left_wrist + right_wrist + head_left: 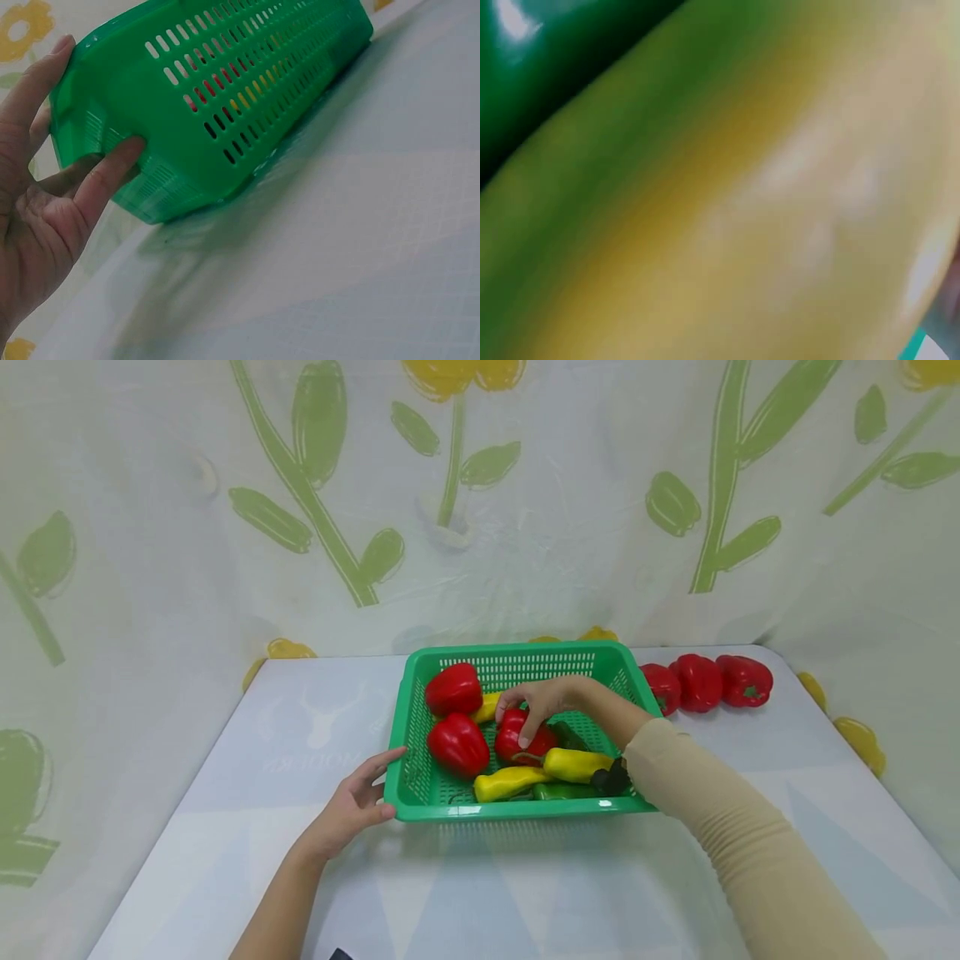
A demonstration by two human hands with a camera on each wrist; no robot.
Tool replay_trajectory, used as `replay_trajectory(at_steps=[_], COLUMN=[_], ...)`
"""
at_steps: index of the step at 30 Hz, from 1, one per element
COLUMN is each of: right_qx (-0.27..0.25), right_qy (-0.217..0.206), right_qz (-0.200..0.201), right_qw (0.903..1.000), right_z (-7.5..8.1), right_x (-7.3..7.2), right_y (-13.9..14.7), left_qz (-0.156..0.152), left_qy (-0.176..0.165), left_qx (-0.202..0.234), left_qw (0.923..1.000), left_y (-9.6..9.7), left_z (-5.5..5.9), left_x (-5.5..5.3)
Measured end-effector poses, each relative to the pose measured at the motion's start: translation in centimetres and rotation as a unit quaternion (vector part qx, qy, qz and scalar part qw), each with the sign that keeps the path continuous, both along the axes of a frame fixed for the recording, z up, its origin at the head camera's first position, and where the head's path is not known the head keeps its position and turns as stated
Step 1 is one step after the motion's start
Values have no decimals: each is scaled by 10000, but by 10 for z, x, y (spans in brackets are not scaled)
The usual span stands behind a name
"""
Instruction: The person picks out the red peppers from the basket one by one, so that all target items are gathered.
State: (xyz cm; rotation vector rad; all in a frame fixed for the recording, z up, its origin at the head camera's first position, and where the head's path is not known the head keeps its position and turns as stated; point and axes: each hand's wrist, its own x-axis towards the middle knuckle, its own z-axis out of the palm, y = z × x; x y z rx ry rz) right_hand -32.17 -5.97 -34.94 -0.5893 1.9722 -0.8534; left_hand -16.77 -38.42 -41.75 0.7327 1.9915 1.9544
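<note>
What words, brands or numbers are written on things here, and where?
Tabletop, left of the basket: a row of letters under a pale antlered head, too faint to read for certain.
Green basket and peppers: no readable text.

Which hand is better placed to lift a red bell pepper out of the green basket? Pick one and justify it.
The right hand, I judge: it reaches inside the green basket and pinches a red bell pepper. The left hand only touches the basket's left end.
</note>
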Motion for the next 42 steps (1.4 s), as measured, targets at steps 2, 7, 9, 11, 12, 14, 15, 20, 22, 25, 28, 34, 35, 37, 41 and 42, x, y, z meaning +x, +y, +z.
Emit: replay_trajectory(at_steps=[2, 7, 9, 11, 12, 14, 15, 20, 22, 25, 28, 34, 35, 37, 41, 42], right_qx=[-46, -211, -266, -313, -342, -391, -408, -421, -418, -435, -446, -371, -378, -416, -502, -511], right_qy=[-109, -130, -66, 16, 48, 91, 132, 214, 198, 174, 129, 90, 63, -1, -5, 9], right_qz=[-5, 71, 64, 36, 21, 3, 4, -122, -201, -240, -340, -528, -526, -502, -497, -500], right_qw=[9999, 9997, 9996, 9995, 9994, 9992, 9991, 9988, 9987, 9986, 9983, 9979, 9979, 9979, 9975, 9974], right_z=[0, 2, 2, 3, 3, 5, 6, 13, 16, 18, 20, 27, 28, 30, 35, 36], right_x=[0, -2, -2, -3, -4, -4, -5, -6, -6, -7, -9, -10, -10, -11, -10, -9], right_y=[2, 9, 12, 15, 16, 18, 19, 24, 27, 31, 35, 42, 43, 46, 52, 54], left_qz=[18, 4, -2, 10, 14, 39, 45, 9, -9, -34, -49, -39, -39, -37, -27, -22], left_qy=[12, 22, 9, -2, -3, -13, -11, -7, -6, 8, 10, 2, 17, 49, 71, 66], left_qx=[-14, -3, 5, 8, 6, -9, -10, 11, 29, 53, 70, 47, 47, 45, 16, -3], left_qw=[10000, 10000, 10000, 10000, 10000, 10000, 10000, 10000, 10000, 10000, 10000, 10000, 10000, 10000, 10000, 10000], left_y=[0, -1, -1, -1, -2, -2, -2, -2, -2, -2, -2, -2, -2, -2, -2, -2], left_z=[0, 0, 0, 0, 0, 0, -1, -1, -1, -1, 0, 0, 0, 1, 1, 1], left_x=[0, -1, -1, -1, -1, -1, -1, -1, -1, -1, 0, 0, 0, 0, 0, 1])
